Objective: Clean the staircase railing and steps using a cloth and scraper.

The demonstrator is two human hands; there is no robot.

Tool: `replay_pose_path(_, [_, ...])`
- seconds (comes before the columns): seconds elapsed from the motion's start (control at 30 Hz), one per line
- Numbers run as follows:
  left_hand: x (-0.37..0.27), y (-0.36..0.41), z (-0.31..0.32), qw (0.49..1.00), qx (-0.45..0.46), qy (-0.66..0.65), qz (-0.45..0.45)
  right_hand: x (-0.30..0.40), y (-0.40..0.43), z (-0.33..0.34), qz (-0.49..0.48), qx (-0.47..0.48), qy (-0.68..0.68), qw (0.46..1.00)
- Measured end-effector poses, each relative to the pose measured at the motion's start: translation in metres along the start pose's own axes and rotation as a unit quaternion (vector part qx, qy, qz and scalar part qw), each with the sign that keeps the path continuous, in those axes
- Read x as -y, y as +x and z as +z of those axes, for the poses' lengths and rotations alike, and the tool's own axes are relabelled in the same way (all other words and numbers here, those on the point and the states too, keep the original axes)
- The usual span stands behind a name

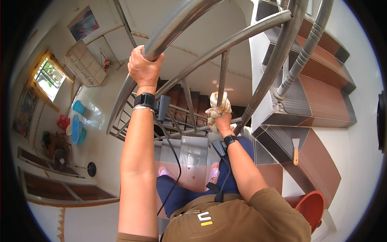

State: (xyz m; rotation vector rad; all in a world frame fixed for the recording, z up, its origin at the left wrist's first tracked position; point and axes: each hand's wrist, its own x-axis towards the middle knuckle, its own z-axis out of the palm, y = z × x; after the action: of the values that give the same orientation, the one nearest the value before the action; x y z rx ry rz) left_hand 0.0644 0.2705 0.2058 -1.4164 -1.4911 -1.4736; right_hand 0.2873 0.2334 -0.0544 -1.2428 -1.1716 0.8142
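Note:
My left hand is wrapped around the thick stainless-steel handrail of a staircase. Lower and to the right, my right hand holds a patterned cloth around a thin metal baluster. The cloth covers the lower stretch of that baluster and hides most of my fingers. A second, thinner rail slants above the baluster's top. Both wrists wear black straps with cabled devices.
A scraper with a wooden handle lies on a tiled step at right. A red bucket stands beside my right side. Tiled stairs climb at upper right. Far below left are blue basins and a fan.

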Motion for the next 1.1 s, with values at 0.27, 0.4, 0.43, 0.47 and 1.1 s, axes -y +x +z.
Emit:
replay_pose_path(0.27, [-0.016,-0.004,0.014,0.999,-0.022,-0.025,0.031,-0.080,-0.008,-0.014,0.073,-0.026,0.102,0.992])
replay_pose_path(0.4, [0.009,-0.002,-0.002,0.999,-0.024,0.002,0.025,0.069,-0.018,-0.004,0.043,0.021,0.181,0.982])
replay_pose_path(0.43, [-0.001,-0.001,0.002,0.999,-0.026,-0.014,0.022,0.079,-0.005,-0.014,0.034,0.030,0.221,0.974])
replay_pose_path(0.47, [-0.008,-0.001,0.006,1.000,-0.019,-0.019,0.015,0.095,0.009,-0.022,-0.025,0.019,0.179,0.983])
replay_pose_path(1.1, [-0.012,-0.002,0.001,0.999,0.030,-0.037,-0.003,0.371,0.102,-0.169,-0.335,-0.106,0.020,0.936])
